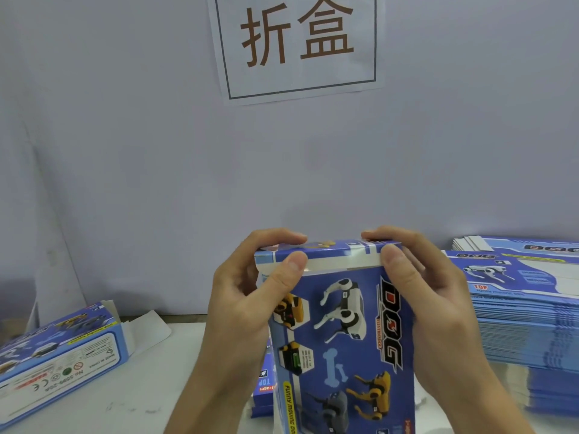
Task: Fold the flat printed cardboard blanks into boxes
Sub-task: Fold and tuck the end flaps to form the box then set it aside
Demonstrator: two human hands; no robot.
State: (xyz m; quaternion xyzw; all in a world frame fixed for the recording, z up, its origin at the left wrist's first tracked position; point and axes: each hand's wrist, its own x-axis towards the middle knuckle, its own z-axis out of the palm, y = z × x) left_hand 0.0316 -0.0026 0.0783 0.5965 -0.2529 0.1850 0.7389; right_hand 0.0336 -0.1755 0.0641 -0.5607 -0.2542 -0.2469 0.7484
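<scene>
The box stands upright over the counter between both hands, its long axis vertical and its top end flap lying directly under the fingers. The left hand and right hand grasp the upper corners equally near, thumbs pinching the front edge. It is blue, printed with robot dogs and "DOG".

Blue box printed with white and yellow dogs, blue blank stack
</scene>
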